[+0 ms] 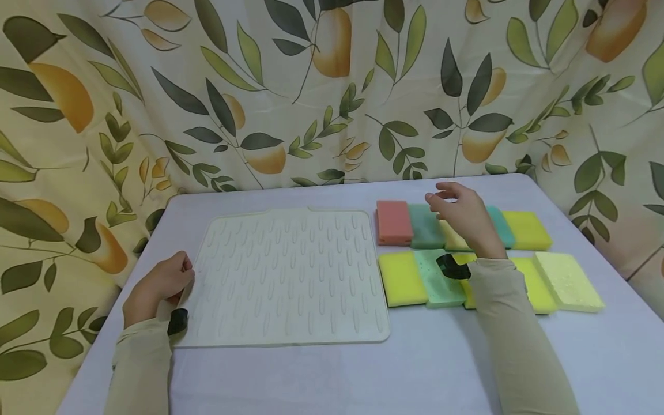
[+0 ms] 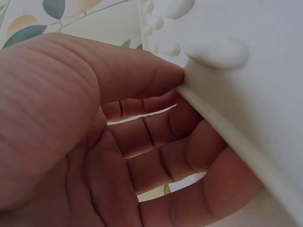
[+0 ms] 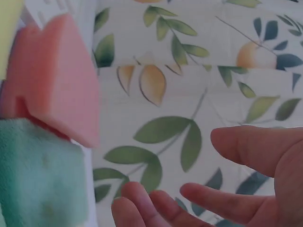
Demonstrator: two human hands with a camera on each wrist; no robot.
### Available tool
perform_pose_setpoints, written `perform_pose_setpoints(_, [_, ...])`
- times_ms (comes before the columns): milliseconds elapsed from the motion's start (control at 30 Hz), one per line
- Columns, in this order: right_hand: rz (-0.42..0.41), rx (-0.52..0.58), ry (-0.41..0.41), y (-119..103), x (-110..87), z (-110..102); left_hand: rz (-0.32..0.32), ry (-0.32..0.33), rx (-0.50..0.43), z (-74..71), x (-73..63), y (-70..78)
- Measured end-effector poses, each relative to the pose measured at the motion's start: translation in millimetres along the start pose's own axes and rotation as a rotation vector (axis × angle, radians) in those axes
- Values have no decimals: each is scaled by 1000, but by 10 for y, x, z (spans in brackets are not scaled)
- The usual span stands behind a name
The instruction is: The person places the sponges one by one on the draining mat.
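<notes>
A white drying mat (image 1: pixel 290 276) with raised oval ridges lies on the left half of the table. My left hand (image 1: pixel 161 283) pinches its left edge; in the left wrist view the thumb (image 2: pixel 142 75) is on the ridged face and the fingers (image 2: pixel 189 146) are curled behind the rim. Over the back row of sponges hovers my right hand (image 1: pixel 461 216), its fingers loosely spread and holding nothing. Below and beside that hand are a pink sponge (image 1: pixel 393 223) and a teal sponge (image 1: pixel 424 226), also close by in the right wrist view. A pale yellow sponge (image 1: pixel 454 236) is partly hidden under it.
Two rows of sponges sit right of the mat. The front row has a yellow sponge (image 1: pixel 403 279), a green sponge (image 1: pixel 441 288) and a pale yellow one (image 1: pixel 569 281); my right forearm hides part of it. A leaf-patterned curtain (image 1: pixel 332 115) hangs behind the white-covered table (image 1: pixel 290 377).
</notes>
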State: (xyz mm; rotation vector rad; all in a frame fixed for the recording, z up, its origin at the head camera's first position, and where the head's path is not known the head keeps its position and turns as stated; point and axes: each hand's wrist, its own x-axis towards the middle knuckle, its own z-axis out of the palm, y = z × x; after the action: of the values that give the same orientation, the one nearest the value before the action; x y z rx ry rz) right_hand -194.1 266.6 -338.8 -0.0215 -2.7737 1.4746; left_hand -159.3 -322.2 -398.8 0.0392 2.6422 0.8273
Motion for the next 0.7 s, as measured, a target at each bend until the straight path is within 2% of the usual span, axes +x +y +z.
perform_pose_setpoints(233, [74, -97, -131, 21, 127, 215, -17, 15, -22, -4, -13, -18])
perform_pose_setpoints(433, [116, -166, -188, 46, 197, 361, -11, 21, -10, -4, 6, 1])
perform_pose_setpoints(533, [117, -195, -192, 53, 219, 421, -15, 20, -4, -5, 17, 8])
perform_pose_setpoints(700, [68, -191, -210, 63, 243, 516, -38, 18, -8, 2, 28, -8])
